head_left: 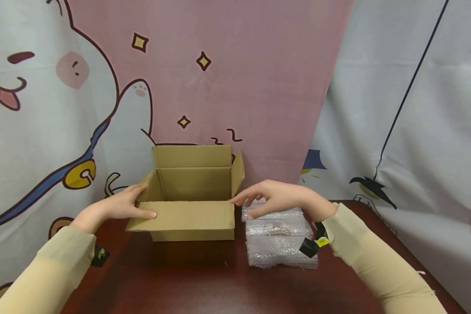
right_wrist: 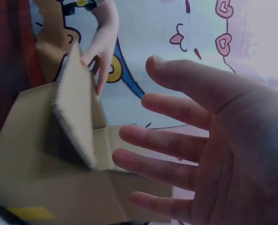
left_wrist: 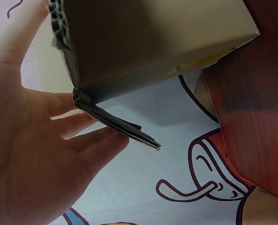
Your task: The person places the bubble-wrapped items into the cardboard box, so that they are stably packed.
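Observation:
A brown cardboard box [head_left: 194, 220] stands with its top open, its front flap folded outward. At its left front corner my left hand [head_left: 115, 208] holds the cardboard, the thumb on the front flap [head_left: 192, 211] and the fingers at the left side flap. In the left wrist view the fingers lie along a bent flap edge [left_wrist: 122, 126]. My right hand [head_left: 276, 198] hovers by the box's right front corner, its fingers [right_wrist: 167, 140] spread and relaxed with nothing in them. Below that hand lie clear bubble-wrapped packs [head_left: 278, 248], side by side.
Everything stands on a dark red-brown table [head_left: 188, 283]. A printed cartoon curtain [head_left: 259, 87] hangs close behind the box. The back flap [head_left: 192, 156] stands up and the right flap [head_left: 237, 172] leans outward. Yellow tape [right_wrist: 31, 213] shows on the box.

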Demonstrator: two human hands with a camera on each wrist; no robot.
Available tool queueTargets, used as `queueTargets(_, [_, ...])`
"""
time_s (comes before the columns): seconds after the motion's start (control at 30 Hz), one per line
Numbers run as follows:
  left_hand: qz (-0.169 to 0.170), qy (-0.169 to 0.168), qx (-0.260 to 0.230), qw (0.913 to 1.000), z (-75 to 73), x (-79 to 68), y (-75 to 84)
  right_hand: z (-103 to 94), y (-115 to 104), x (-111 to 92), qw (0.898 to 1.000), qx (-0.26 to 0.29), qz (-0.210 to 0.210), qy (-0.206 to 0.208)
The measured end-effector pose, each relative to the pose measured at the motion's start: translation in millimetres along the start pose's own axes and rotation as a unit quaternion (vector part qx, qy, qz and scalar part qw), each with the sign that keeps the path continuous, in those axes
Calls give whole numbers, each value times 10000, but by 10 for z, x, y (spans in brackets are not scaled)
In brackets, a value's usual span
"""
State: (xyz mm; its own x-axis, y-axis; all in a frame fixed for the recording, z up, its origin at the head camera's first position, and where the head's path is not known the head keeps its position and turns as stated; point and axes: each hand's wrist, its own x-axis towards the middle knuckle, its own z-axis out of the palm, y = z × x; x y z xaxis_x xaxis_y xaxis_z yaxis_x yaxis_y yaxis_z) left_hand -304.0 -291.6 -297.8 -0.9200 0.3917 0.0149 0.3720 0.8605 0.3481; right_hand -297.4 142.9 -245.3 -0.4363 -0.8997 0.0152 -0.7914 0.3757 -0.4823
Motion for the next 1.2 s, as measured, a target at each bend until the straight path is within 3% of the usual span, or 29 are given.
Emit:
queueTargets(0.23, [-6, -5, 17, 10000, 6, 1, 1, 319, 311, -286, 9978, -43, 73, 651])
queueTargets(0.37, [-34, 5, 18, 10000, 3, 5, 6, 489, 570, -453, 9945, 65, 343, 991])
queueTargets(0.7, [-62, -19, -10, 10000, 23, 3, 8, 880, 1194, -759, 9865, 454, 1000, 1218])
queueTargets(1.2, [-75, 24, 35, 10000, 11, -29, 8, 1166, 1332, -771, 9793, 754, 1280, 1377])
